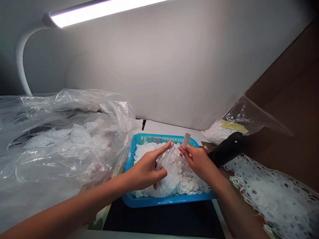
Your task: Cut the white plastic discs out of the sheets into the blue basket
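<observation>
A blue plastic basket (159,201) is heaped with small flat white discs (147,149). Over the heap lies a thin clear plastic bag (167,162) with discs in or under it; which of the two is hard to make out. My left hand (146,169) is at the bag's left side, index finger and thumb stretched apart along the plastic, the lower fingers curled around it. Between the thumb and fingers of my right hand (199,161), above the basket's right half, a narrow whitish strip (186,140) stands upright. The bag's top edge reaches close to those fingertips.
Large clear plastic sheeting (107,99) covers white pieces (74,136) on the left. At right lie a black cylindrical object (229,147), a bag of white bits (215,132) and a pile of white rings (269,192). A lamp (104,13) shines overhead.
</observation>
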The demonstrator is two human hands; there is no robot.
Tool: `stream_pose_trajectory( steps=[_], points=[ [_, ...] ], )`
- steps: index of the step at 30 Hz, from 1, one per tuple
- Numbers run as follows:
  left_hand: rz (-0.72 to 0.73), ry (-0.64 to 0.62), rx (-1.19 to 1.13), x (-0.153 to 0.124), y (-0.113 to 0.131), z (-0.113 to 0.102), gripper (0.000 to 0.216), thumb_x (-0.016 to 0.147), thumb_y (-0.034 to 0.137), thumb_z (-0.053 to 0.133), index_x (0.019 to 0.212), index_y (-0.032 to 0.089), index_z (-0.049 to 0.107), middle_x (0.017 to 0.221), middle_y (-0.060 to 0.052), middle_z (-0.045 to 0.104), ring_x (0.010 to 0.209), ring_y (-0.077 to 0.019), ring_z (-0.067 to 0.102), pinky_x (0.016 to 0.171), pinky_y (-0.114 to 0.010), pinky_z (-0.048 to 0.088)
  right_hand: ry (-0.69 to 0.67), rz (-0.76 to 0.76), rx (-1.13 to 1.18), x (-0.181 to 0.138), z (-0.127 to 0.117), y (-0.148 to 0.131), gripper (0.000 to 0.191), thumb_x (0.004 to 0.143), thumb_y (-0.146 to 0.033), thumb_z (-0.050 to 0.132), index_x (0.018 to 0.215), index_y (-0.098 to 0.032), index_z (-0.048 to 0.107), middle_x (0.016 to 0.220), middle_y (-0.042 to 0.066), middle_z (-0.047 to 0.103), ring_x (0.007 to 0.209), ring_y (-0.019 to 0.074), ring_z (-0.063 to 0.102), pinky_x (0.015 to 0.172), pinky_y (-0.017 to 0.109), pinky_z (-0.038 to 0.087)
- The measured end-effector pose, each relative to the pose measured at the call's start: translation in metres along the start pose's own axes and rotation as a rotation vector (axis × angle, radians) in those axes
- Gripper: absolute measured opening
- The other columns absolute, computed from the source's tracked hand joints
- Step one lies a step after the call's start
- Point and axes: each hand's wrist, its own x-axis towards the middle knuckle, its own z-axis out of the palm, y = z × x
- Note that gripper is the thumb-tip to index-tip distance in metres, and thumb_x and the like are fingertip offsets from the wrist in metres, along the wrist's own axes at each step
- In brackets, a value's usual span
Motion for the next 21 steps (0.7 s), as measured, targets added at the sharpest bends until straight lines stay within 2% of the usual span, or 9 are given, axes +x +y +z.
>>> stream_pose_trajectory(
  steps=[2,8,13,21],
  points=[
    [-0.018,-0.003,0.001,0.0,-0.001,0.0,0.084,0.076,0.002,0.049,0.147,0.035,0.018,0.149,-0.017,0.03,0.043,0.0001,0.055,0.039,-0.017,0.053,-0.005,0.03,0.055,-0.001,-0.006,-0.004,0.035,0.096,-0.042,0.039,0.081,-0.02,0.061,0.061,0.001,0.059,0.054,0.0164,0.053,0.051,0.027,0.035],
    [-0.018,0.025,-0.012,0.003,-0.005,0.0,0.084,0.076,0.003,0.048,0.148,0.033,0.016,0.15,-0.016,0.028,0.044,0.0004,0.055,0.038,-0.016,0.053,-0.049,0.053,0.285,-0.003,-0.015,-0.019,0.035,0.094,-0.045,0.043,0.083,-0.019,0.065,0.075,0.002,0.066,0.065,0.0161,0.059,0.054,0.025,0.044],
    [0.023,0.032,-0.022,0.003,-0.004,0.001,0.082,0.077,0.003,0.049,0.147,0.034,0.019,0.15,-0.014,0.029,0.045,0.0007,0.055,0.039,-0.015,0.053,-0.094,0.026,0.463,-0.005,0.0,-0.027,0.027,0.093,-0.041,0.048,0.09,-0.022,0.066,0.087,0.002,0.068,0.078,0.0165,0.064,0.063,0.026,0.052],
    [0.026,0.018,0.0,0.004,-0.008,0.0,0.083,0.077,0.002,0.047,0.145,0.039,0.019,0.153,-0.011,0.023,0.044,0.001,0.055,0.039,-0.017,0.055,0.001,0.041,0.648,-0.005,0.019,-0.028,0.027,0.094,-0.04,0.045,0.099,-0.019,0.063,0.104,0.005,0.064,0.085,0.0158,0.066,0.068,0.027,0.059]
  ],
)
